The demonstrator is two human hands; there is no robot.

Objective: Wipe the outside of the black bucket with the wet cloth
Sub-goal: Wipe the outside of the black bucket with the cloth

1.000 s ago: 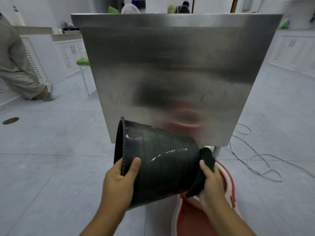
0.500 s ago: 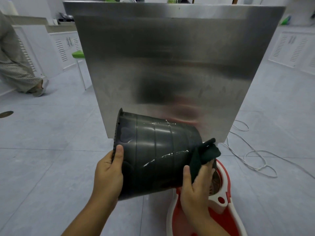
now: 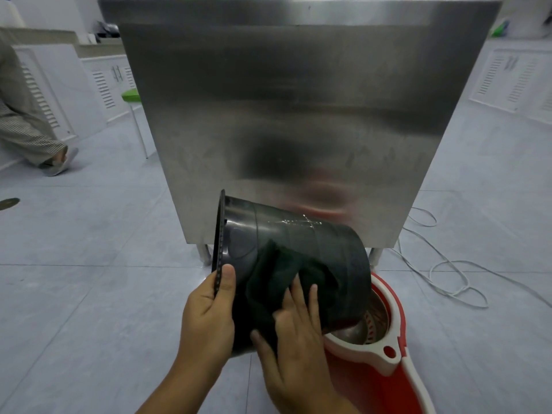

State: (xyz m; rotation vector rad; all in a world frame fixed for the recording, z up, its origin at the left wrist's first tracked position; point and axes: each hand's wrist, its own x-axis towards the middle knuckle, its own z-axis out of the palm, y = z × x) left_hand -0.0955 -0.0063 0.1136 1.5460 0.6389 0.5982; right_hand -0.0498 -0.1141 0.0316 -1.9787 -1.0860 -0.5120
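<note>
While the black bucket (image 3: 301, 264) hangs on its side above the red mop bucket (image 3: 385, 351), long axis runs left-right: rim left, base right and slightly down. Left hand (image 3: 206, 321) grip pinches the rim; right hand (image 3: 295, 333) presses the dark cloth (image 3: 277, 279) flat on the outer wall.

We are gripping the rim of the tipped black bucket (image 3: 301, 252) with our left hand (image 3: 206, 318) and pressing the dark cloth (image 3: 274, 279) flat against its side with our right hand (image 3: 295, 339), above a red mop bucket (image 3: 397, 363).
</note>
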